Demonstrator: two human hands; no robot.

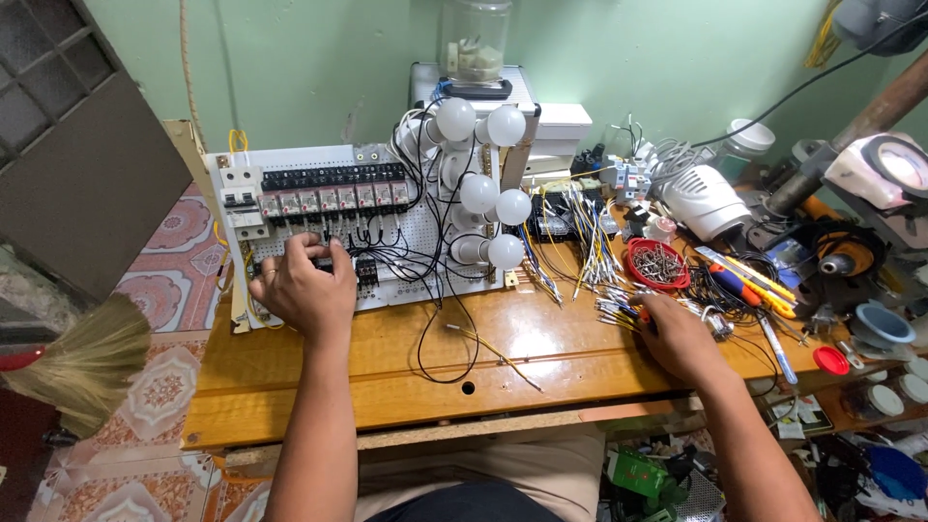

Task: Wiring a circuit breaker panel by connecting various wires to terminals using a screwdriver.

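Observation:
A white perforated wiring board [416, 227] leans at the back of the wooden table [387, 372]. It carries a row of relays, white breakers at its left end and black wires. Several white bulbs [478, 193] stand on its right side. My left hand [302, 285] rests on the board's lower left part, fingers on the wires below the relays. My right hand [677, 338] reaches into a heap of loose coloured wires [590, 256] at the right; its fingers close around something orange, too hidden to name.
A red bowl of metal parts [657, 263] sits just beyond my right hand. Screwdrivers and pens [749, 280], a white lamp [710, 198], jar lids and a magnifier lamp [894, 169] crowd the right side. A broom [77, 362] leans at the left. A glass jar [474, 39] stands behind.

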